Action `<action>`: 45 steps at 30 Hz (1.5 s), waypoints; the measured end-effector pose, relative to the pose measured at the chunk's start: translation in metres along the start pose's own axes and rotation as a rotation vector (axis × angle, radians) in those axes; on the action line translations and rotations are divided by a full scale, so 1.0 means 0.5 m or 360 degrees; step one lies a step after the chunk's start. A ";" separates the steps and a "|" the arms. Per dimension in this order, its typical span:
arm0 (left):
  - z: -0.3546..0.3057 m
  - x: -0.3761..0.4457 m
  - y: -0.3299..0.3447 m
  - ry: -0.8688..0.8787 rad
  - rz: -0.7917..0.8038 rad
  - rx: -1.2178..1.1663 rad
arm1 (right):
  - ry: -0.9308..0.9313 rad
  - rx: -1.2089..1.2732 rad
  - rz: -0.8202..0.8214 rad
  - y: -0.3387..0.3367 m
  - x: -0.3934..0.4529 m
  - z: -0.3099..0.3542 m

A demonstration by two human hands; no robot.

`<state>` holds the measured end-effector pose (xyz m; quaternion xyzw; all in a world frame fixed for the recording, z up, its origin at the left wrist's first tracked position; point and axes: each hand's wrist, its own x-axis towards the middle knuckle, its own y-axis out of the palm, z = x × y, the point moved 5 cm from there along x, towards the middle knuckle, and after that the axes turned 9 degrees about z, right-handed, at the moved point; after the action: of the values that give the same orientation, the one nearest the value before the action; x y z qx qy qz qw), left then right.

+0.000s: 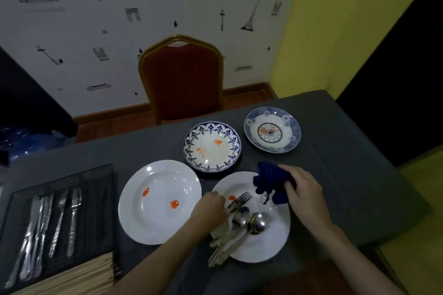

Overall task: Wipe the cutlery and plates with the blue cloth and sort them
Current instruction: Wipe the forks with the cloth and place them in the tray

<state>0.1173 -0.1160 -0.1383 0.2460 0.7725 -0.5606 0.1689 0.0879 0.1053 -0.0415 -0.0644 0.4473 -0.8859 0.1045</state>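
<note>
While the right hand [302,189] has the dark blue cloth [272,182] bunched up in a closed grip, that cloth hangs crumpled over the far right part of the plain white plate nearest the person [271,244], with a loose thread dangling down. So that near plate is my landmark for everything else.

On it: a pile of silver cutlery, a fork [239,200] with tines pointing away and two spoons [249,220] bowl-up, handles sticking out over the plate's near-left rim. There's also a small orange sauce smear [231,197] right by the fork tines. The left hand [211,206] is curled down onto the plate's left side at the cutlery, but can't tell if it's actually gripping a piece or just touching.

Just left of the landmark plate sits a second plain white plate [136,211] with two orange blobs on it. Behind the landmark plate is a white bowl-plate with a navy patterned rim [191,148], smeared orange too. Further back and to the right, a blue-and-white plate with a round centre medallion [293,136].

Well left of it all, a black mesh tray [100,189] holds a few silver pieces lying lengthwise, including forks [74,218].
</note>
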 end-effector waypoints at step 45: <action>-0.002 -0.204 -0.245 -0.0038 -0.0487 -0.2199 | -0.0970 -0.0448 -0.0132 0.059 0.113 0.303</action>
<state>0.1313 -0.1650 0.0128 -0.0350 0.9755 0.0379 0.2141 0.0680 -0.0433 0.0256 -0.3583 0.5104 -0.7590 0.1873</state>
